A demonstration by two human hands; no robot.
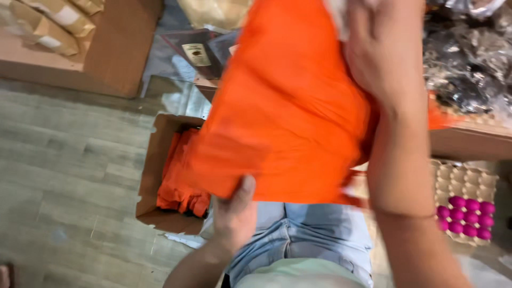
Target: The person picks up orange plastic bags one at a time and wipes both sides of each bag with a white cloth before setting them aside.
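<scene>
1. Two hands share one job here: we hold a large orange cloth bag [288, 101] up in front of us, over our lap in light blue jeans [304, 234].
2. Our left hand [234, 213] pinches the bag's lower edge, thumb on top of the fabric and the other fingers hidden beneath it.
3. Our right hand [373, 48] rests against the bag's upper right side; blur and the edge of the view hide its fingers, so we cannot tell whether it grips the fabric or only presses on it.
4. Just to the left, on the grey wood-look floor [64, 160], an open cardboard box [152, 176] holds more orange fabric [178, 181], bunched loosely inside.
5. As we judge it, one piece is out of the box and in hand, not yet laid down anywhere; the rest in the box looks untouched, so most of the handling seems left.
6. At the right, an egg tray [464, 186] carries a cluster of bright pink balls [469, 216], and dark items in clear plastic wrap [469, 58] are piled above it.
</scene>
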